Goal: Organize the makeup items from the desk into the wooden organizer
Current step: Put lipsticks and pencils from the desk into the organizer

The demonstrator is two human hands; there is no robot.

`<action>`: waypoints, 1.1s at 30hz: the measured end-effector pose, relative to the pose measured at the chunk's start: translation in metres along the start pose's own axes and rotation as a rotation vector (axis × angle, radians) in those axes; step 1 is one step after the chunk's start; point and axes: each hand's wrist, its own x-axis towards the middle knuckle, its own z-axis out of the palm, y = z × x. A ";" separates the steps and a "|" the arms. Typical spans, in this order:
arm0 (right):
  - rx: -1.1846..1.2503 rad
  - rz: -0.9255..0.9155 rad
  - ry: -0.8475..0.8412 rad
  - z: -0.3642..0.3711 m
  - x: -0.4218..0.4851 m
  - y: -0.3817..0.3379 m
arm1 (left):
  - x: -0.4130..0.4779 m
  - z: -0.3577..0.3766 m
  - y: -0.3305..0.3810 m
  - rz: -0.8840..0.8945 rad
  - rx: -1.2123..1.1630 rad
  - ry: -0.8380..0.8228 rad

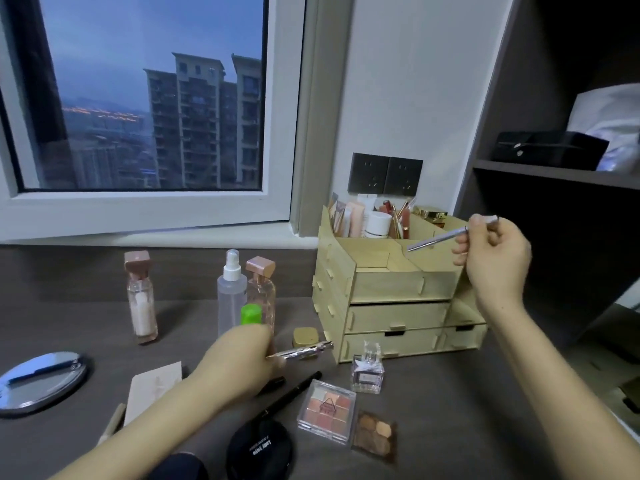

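Wooden organizer (381,285) stands at the back right of the desk (450,427), and it is only partly filled. Its rear compartments hold tubes (353,216), a white jar (378,225) and lipsticks (398,216). The front top compartments look bare, and both drawers (398,317) are closed.

The right hand (495,251) pinches a silver pen (436,240) between thumb and fingers, with the tip slanting down over the front right compartment and touching nothing. The left hand (242,355) hovers low over the desk, fingers curled round a second pen (304,351), just beside a gold jar (305,336).

Most of the work looks undone. On the desk are:
- two pink-capped bottles (140,299) (261,285)
- a spray bottle (231,292)
- a green cap (251,314), its body hidden behind the left hand
- a small perfume (367,370), right in front of the organizer
- a pink palette (327,408) and a brown palette (375,434), side by side
- a black compact (259,448)
- a black pencil (287,396)
- a beige case (156,386)
- a mirror (41,379), far left

I judge the task well under halfway. The two pens seem next for a top compartment. The tall bottles may not fit anywhere except upright at the back.
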 end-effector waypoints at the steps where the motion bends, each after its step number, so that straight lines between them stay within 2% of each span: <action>1: -0.067 -0.040 0.024 0.008 0.008 0.001 | 0.006 -0.007 0.008 0.025 -0.040 0.033; 5: -0.334 -0.144 0.057 0.038 0.043 0.012 | 0.040 -0.029 0.035 0.101 -0.272 0.172; 8: -0.548 -0.117 0.000 0.060 0.066 0.027 | 0.074 -0.040 0.049 0.140 -0.409 0.254; 12: -0.785 -0.011 -0.242 0.086 0.090 0.051 | 0.118 -0.050 0.058 0.157 -0.554 0.266; 20: -0.965 0.256 -0.677 0.115 0.108 0.069 | 0.160 -0.035 0.073 0.084 -1.022 0.079; 22: -0.881 0.134 -0.513 0.115 0.102 0.062 | 0.163 -0.031 0.076 0.074 -1.087 0.071; 24: -0.500 0.050 -0.358 0.112 0.089 0.048 | 0.166 -0.029 0.078 0.080 -1.092 0.095; 26: -0.012 0.138 -0.472 0.109 0.072 0.029 | 0.169 -0.031 0.079 0.096 -1.085 0.131; 27: 0.089 0.143 -0.558 0.107 0.065 0.024 | 0.170 -0.031 0.081 0.105 -1.077 0.145; 29: 0.075 0.073 -0.649 0.105 0.058 0.020 | 0.170 -0.033 0.086 0.124 -1.057 0.164; 30: 0.057 0.049 -0.619 0.104 0.061 0.021 | 0.170 -0.034 0.088 0.136 -1.052 0.171; 33: 0.059 0.004 -0.308 0.096 0.085 0.028 | 0.170 -0.035 0.085 0.135 -1.002 0.241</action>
